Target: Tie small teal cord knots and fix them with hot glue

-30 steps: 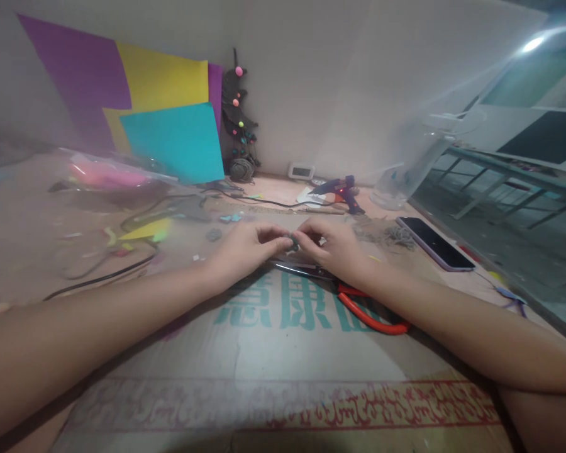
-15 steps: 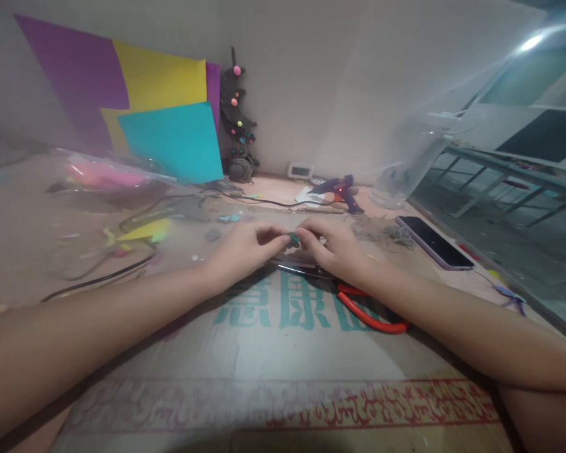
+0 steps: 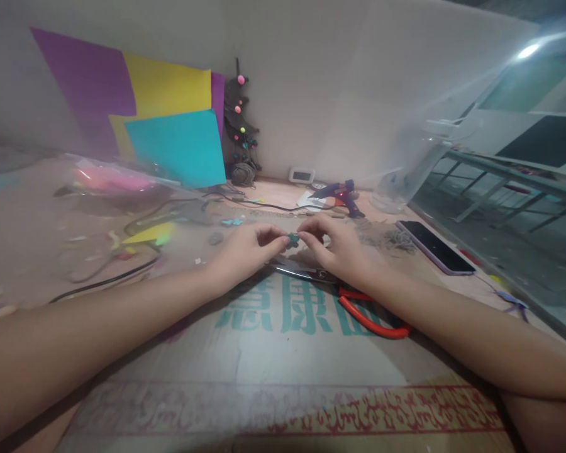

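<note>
Between my hands is a small dark green piece (image 3: 293, 240), too small and blurred to name its kind. My left hand (image 3: 259, 247) pinches it between thumb and forefinger from the left. From the right, my right hand (image 3: 331, 245) has its thumb and fingertips pinched together at the piece's edge; whether they grip it or a tiny part of it is hard to make out. Below the hands lies a pair of scissors with red handles (image 3: 375, 324), its blades pointing left under my fingers.
A glue gun (image 3: 342, 194) with a red light lies behind my hands, near a small white display (image 3: 302, 174). A phone (image 3: 436, 247) and grey yarn (image 3: 399, 240) lie right. Coloured sheets (image 3: 177, 148) and a decorated dark tree shape (image 3: 239, 126) lean on the wall.
The right fingertips have drawn slightly away from the left ones, so more of the green piece shows. The whole view has shifted a little; the objects on the table stay put.
</note>
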The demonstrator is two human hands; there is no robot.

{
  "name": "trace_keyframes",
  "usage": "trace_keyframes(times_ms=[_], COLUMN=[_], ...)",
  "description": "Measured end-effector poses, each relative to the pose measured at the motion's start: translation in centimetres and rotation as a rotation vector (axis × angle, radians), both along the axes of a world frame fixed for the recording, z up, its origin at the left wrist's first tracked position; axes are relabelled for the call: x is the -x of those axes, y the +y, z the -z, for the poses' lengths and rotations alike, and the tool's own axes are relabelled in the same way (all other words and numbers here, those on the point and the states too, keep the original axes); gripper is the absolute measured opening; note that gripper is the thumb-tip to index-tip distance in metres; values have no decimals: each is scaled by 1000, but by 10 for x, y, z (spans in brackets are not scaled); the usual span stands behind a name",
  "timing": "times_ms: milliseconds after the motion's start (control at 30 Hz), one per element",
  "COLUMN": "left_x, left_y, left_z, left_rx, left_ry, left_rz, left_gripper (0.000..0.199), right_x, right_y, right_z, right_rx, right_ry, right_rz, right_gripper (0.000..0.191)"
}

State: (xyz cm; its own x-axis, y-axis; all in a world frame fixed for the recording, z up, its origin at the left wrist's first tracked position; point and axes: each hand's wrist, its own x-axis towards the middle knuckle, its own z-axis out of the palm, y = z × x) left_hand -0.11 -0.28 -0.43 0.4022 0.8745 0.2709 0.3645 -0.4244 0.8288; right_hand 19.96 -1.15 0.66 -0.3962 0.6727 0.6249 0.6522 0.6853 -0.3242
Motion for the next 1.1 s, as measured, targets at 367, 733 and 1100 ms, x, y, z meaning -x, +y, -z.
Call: trace_keyframes(times_ms=[367,733,1100], left_x=[-1,-1,-1], left_y=[-2,-3,-3], left_z=[-4,-5,-5], left_rx=[-5,-26,8], left_ry=[-44,-47,-49], left_rz=[-7,-36,-55], left_gripper=[23,20,19], right_x=[2,1,1], right_y=[-6,3,3], right_z=[-1,-2,-3], right_rx=[378,304,233], right_ry=[77,319,532], right_rz=[-202,-68,-99], right_gripper=[25,19,30])
